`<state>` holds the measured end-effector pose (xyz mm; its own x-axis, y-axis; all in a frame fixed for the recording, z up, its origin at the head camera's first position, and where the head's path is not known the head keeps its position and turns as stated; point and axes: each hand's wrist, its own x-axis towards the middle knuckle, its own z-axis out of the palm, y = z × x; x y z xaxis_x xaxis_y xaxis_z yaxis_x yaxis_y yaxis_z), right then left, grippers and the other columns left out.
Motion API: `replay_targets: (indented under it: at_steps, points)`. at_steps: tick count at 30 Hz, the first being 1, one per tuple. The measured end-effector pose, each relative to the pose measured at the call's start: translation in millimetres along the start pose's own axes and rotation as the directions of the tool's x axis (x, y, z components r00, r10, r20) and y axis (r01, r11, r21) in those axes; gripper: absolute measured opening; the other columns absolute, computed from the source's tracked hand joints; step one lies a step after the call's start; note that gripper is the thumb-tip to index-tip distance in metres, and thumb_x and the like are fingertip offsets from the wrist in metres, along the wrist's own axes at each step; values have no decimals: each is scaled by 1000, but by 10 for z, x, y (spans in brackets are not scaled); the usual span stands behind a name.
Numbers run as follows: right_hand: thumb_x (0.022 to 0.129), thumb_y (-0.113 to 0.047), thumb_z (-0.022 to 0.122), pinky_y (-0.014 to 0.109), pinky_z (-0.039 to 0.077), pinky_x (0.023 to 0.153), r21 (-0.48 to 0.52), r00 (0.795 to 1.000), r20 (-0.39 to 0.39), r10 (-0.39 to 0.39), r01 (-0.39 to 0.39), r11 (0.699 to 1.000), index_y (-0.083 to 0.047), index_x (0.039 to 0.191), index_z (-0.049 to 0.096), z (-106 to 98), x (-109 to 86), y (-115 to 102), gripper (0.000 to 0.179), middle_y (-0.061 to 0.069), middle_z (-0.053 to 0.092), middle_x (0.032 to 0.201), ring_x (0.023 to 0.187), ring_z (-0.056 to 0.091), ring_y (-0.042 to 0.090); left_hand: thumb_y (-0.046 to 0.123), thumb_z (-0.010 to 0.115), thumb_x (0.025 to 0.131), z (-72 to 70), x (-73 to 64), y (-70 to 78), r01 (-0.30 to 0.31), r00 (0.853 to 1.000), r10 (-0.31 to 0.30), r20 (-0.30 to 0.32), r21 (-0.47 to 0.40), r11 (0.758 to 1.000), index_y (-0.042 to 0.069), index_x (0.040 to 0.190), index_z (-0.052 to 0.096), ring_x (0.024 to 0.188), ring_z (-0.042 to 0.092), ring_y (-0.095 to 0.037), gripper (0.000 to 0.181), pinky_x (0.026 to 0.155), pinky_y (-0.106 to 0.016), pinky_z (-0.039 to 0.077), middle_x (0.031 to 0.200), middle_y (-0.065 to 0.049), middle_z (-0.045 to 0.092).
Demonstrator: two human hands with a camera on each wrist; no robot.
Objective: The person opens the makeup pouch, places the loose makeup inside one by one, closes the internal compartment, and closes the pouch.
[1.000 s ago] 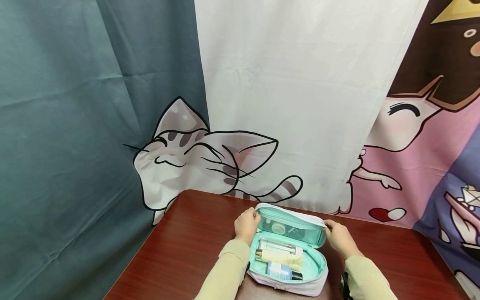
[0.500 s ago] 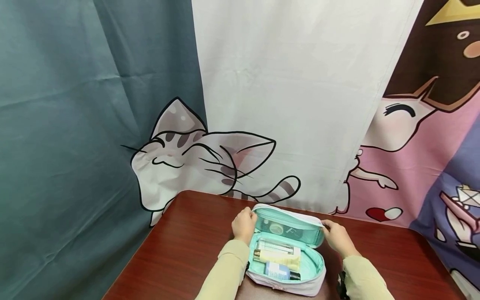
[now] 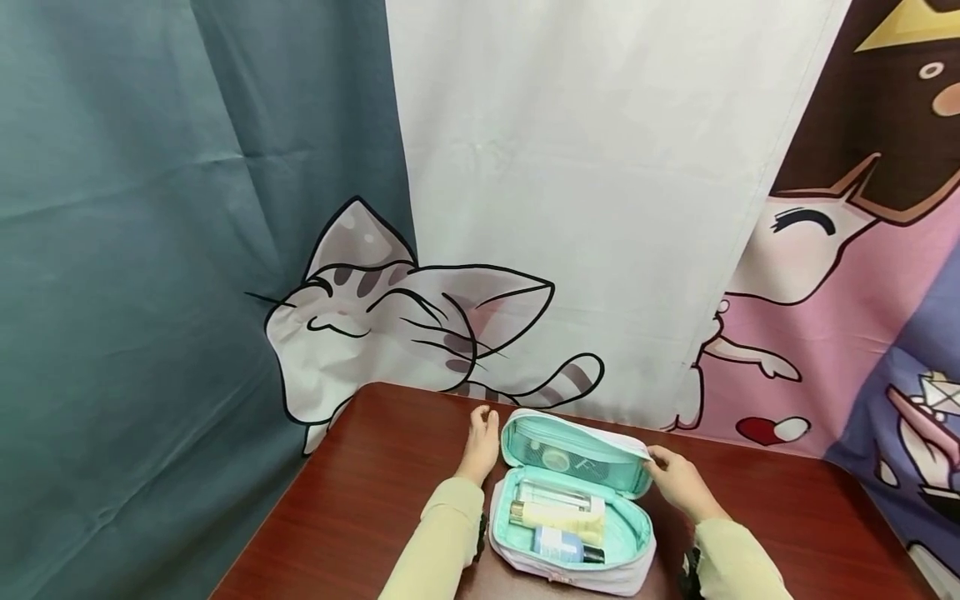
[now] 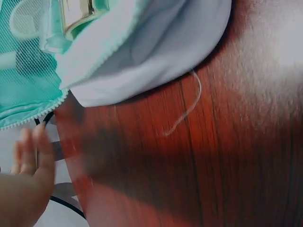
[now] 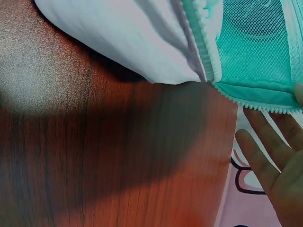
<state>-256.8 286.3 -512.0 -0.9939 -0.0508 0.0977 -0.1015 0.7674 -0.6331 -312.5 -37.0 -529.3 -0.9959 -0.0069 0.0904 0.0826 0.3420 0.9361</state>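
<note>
A white zippered cosmetic bag point(image 3: 621, 577) with mint lining stands unzipped on the table, its lid point(image 3: 626, 477) raised at the back. Inside lie a clear case point(image 3: 553, 495), a pale yellow tube point(image 3: 564, 518) with a gold cap, and a blue bottle point(image 3: 557, 544) with a black cap. Behind the lid's mesh pocket are a round item point(image 3: 555, 457) and other small things. My left hand point(image 3: 481, 443) is just left of the lid, apart from it, fingers loosely extended. At the lid's right edge, my right hand point(image 3: 681, 485) pinches it, thumb inside and fingers behind.
The dark red wooden table point(image 3: 360, 492) extends to both sides of the bag. Close behind it hangs a printed curtain point(image 3: 480, 208) with a cartoon cat. A loose thread point(image 4: 189, 109) lies by the bag in the left wrist view.
My left hand has let go of the lid's left edge and moved slightly left, its fingers straightening. The right hand keeps its hold, and the lid stays raised.
</note>
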Motion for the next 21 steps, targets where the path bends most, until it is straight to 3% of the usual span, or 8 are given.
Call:
replay_targets:
  at_steps: [3,6,9,13,18,21]
  points:
    - [89,-12,58,47,45,74,19,999,28,17,-17,1000,0,109,61,47,-13,18,24,17,63,100,88,57,29,52,18,98,-11,6,-16,135,986,-134,104,-1,991,4,133,43,81,51,-36,65,60,-39,46,112,-28,47]
    - [87,-12,61,44,46,69,44,992,101,73,-78,996,1,109,62,122,-58,53,26,14,64,93,81,57,26,56,14,97,-37,-24,-50,236,955,-240,174,41,971,0,129,49,77,51,-34,74,59,-39,47,99,-25,53]
    - [87,-13,60,39,46,56,89,975,177,136,-154,984,3,113,59,200,-119,106,30,11,61,80,68,56,22,56,19,97,-61,-68,-80,311,929,-312,201,35,950,0,131,46,79,53,-30,71,63,-40,50,94,-18,54]
    - [89,-13,57,33,41,48,196,964,186,189,-225,954,3,114,56,259,-172,150,30,6,54,68,58,52,19,50,27,99,-54,-98,-105,341,912,-328,245,-9,940,1,131,46,82,57,-27,62,65,-37,51,91,-16,57]
    - [89,-7,56,31,40,53,287,976,122,182,-211,934,7,112,58,220,-155,128,27,9,57,69,63,50,19,42,33,100,-20,-52,-109,321,923,-288,254,-98,942,1,126,50,82,60,-24,52,66,-35,51,89,-14,60]
    - [90,-7,56,34,44,60,305,982,102,162,-186,934,10,112,57,137,-134,89,28,17,62,83,74,56,24,41,37,99,-34,-3,-78,292,934,-248,257,-152,944,1,126,52,85,60,-24,50,71,-38,50,97,-13,60]
